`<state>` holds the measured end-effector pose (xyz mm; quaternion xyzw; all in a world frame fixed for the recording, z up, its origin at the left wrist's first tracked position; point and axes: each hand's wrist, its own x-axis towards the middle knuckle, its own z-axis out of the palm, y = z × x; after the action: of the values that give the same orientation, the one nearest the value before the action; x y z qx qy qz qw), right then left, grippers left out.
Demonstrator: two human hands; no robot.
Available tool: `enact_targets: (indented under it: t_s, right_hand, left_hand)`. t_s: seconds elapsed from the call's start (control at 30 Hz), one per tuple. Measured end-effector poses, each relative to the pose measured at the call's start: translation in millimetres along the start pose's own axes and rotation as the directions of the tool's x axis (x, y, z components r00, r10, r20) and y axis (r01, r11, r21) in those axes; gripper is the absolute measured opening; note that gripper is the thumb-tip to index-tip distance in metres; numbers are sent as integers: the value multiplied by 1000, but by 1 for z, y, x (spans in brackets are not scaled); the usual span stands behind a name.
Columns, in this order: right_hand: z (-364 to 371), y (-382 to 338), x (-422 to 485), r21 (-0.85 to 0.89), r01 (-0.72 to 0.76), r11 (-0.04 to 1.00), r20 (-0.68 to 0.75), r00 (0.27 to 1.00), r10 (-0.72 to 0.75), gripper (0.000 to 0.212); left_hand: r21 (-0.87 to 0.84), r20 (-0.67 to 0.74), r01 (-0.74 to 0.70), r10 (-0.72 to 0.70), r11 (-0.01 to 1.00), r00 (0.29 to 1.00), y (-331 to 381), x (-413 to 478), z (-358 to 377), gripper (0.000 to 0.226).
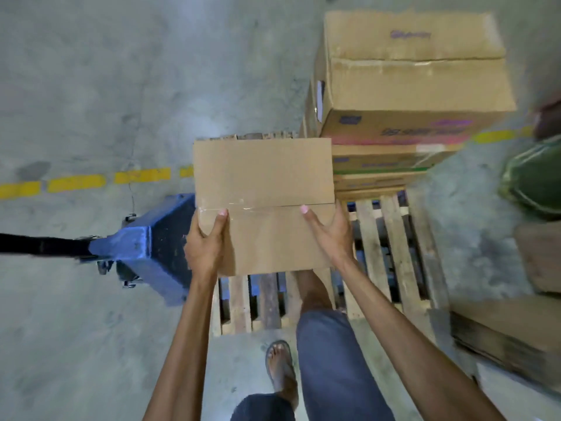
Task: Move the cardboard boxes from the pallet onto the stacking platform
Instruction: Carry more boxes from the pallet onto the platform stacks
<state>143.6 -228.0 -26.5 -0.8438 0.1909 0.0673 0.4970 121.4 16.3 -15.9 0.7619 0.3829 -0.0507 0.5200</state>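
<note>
A plain taped cardboard box (263,183) hangs in the air above the wooden pallet (391,247). My left hand (205,241) grips its near left corner, thumb on top. My right hand (329,235) clasps its near right side, thumb on the lid. On the far part of the pallet stands a stack of printed cardboard boxes (413,83), the top one large and taped. One of my legs is stepping onto the pallet slats beneath the held box.
A blue pallet jack (151,247) with a black handle sits left of the pallet. A dashed yellow line (76,183) crosses the concrete floor. Flat cardboard (510,338) and a green bundle (534,180) lie at the right.
</note>
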Motion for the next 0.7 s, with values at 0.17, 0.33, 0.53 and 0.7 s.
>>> enact_targets:
  t_s: [0.17, 0.33, 0.53, 0.7]
  right_hand:
    - [-160, -10, -138, -141, 50, 989, -252, 964, -85, 76]
    - [-328, -2, -230, -211, -23, 977, -551, 828, -99, 83]
    - [-511, 21, -363, -145, -63, 987, -831, 550, -87, 72]
    - [-632, 61, -458, -50, -197, 979, -962, 272, 6, 64]
  left_hand:
    - [-19, 139, -173, 174, 985, 975, 39, -173, -6, 74]
    - [-121, 393, -390, 405, 913, 825, 102, -305, 55, 69]
    - [-273, 641, -575, 592, 771, 489, 183, -491, 148, 57]
    - [-331, 737, -729, 646, 599, 197, 226, -647, 224, 83]
